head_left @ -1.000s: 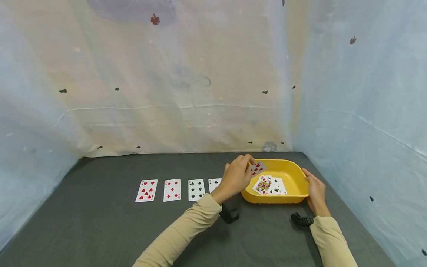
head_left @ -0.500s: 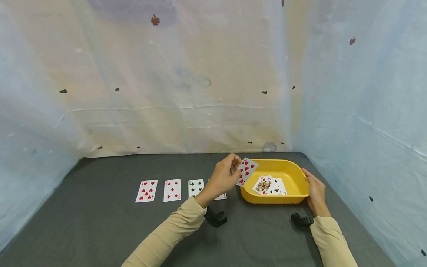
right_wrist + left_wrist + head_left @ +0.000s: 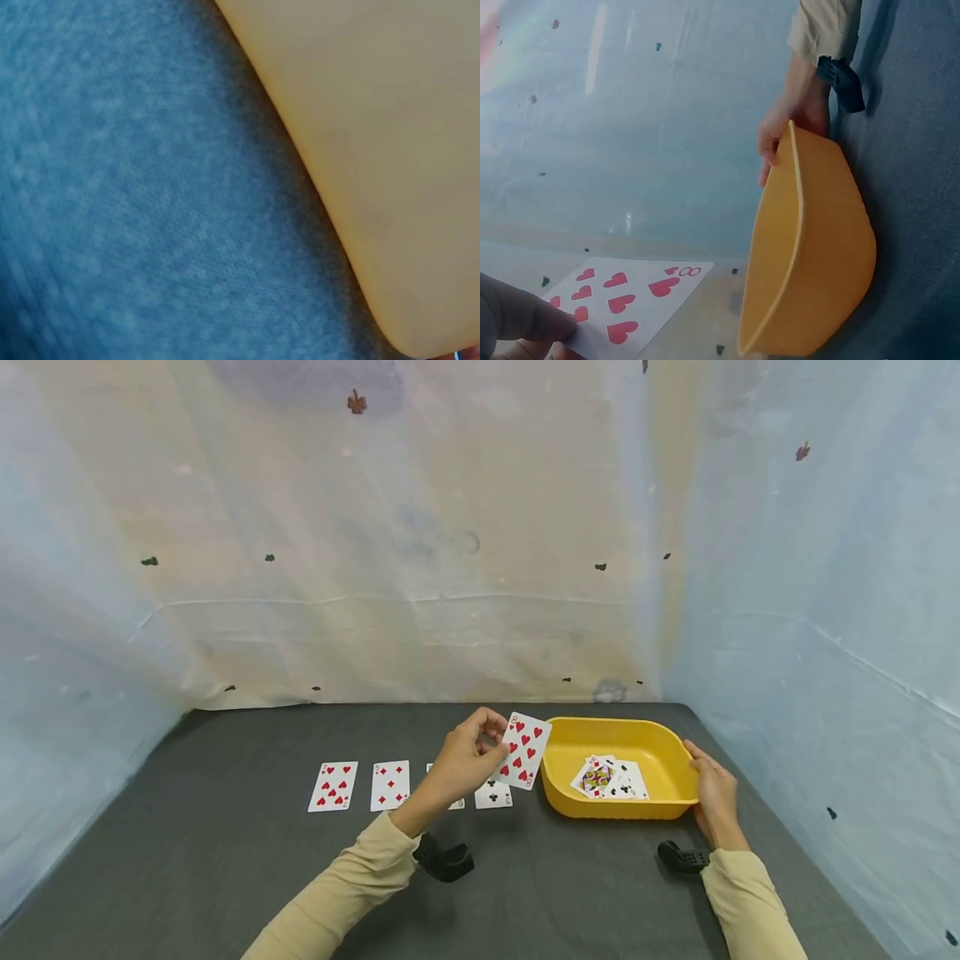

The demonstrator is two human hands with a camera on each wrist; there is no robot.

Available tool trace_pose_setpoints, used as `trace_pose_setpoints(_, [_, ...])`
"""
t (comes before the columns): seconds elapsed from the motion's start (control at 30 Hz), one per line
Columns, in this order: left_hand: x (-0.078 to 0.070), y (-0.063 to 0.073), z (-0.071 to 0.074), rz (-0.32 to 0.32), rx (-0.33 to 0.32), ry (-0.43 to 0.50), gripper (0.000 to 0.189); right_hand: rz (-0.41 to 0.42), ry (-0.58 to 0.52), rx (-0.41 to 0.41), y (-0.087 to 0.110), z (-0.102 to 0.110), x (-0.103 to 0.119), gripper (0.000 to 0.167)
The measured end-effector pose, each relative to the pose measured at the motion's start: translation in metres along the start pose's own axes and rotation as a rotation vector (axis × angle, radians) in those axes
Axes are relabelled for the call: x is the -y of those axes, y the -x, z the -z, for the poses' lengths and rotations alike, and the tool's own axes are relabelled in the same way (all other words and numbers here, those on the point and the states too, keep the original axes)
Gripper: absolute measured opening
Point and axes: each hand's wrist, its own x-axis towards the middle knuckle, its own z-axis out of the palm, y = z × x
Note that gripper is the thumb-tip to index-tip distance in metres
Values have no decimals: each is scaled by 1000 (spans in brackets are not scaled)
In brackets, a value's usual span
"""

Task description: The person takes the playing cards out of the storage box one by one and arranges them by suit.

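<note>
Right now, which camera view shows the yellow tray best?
The head view: it shows the yellow tray almost whole, rim, inside and the cards lying in it. The left wrist view shows mostly its outside and little of the inside; the right wrist view, only a close, cropped part.

The held card [image 3: 645,300] reads 8, hearts; table cards [image 3: 333,787] show hearts, diamonds, clubs.
</note>
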Motion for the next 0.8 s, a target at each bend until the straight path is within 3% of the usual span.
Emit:
trace_pose_setpoints(0.47, [3, 32, 52, 125, -20, 210, 33, -14, 38, 7, -2, 1, -1, 45])
trace_pose_setpoints(0.8, [13, 67, 94, 199, -59, 184, 35, -31, 2, -5, 1, 1, 3, 45])
